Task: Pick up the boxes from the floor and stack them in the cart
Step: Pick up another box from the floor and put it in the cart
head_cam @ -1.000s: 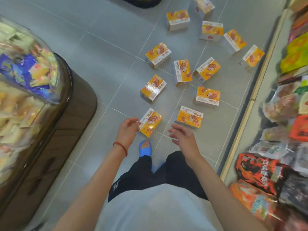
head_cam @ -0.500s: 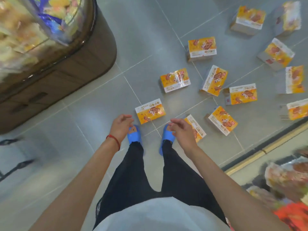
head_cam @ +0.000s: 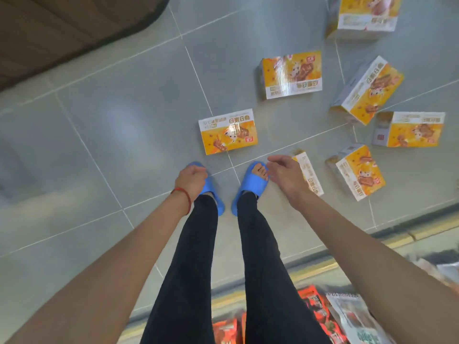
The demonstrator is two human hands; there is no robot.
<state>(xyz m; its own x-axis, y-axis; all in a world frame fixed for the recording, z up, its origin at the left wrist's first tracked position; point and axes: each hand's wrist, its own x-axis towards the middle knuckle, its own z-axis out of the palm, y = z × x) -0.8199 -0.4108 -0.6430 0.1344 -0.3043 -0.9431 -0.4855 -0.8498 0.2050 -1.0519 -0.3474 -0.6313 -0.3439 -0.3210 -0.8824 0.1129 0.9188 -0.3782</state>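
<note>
Surveying the floor [head_cam: 119,125], we counted seven boxes [head_cam: 228,131] not yet collected, no cart in view, the left hand [head_cam: 192,178] and right hand [head_cam: 285,175] loosely curled, empty.

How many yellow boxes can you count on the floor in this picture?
7. One box before the feet, one partly behind the right hand, one beside it, three beyond, one cut by the top edge. Others may lie outside view.

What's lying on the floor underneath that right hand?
A yellow-and-white box lies on the floor there, beside the blue slipper. The right hand covers its left part, so its picture is hidden.
</note>
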